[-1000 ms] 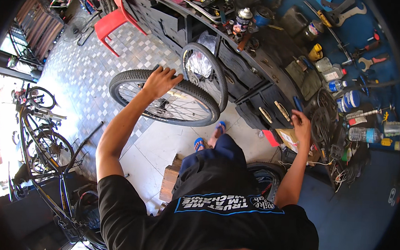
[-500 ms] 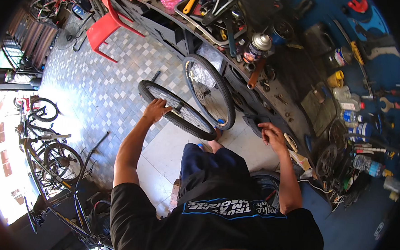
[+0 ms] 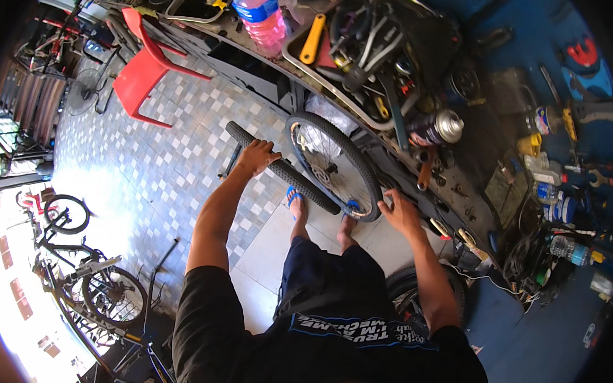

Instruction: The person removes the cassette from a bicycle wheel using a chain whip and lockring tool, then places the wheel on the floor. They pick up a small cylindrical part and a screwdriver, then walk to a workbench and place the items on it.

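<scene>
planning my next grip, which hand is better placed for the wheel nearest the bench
Probably the right hand: it is at the edge of that wheel, though contact is unclear, while the left hand grips the other wheel.

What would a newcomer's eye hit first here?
Probably the red plastic chair on the tiled floor, upper left, a bold block of colour. Next, near the centre, the left hand on the knobby tyre of a bicycle wheel, with a second bicycle wheel just right of it. Then the bottle of pink liquid, top centre, on the workbench.
</scene>
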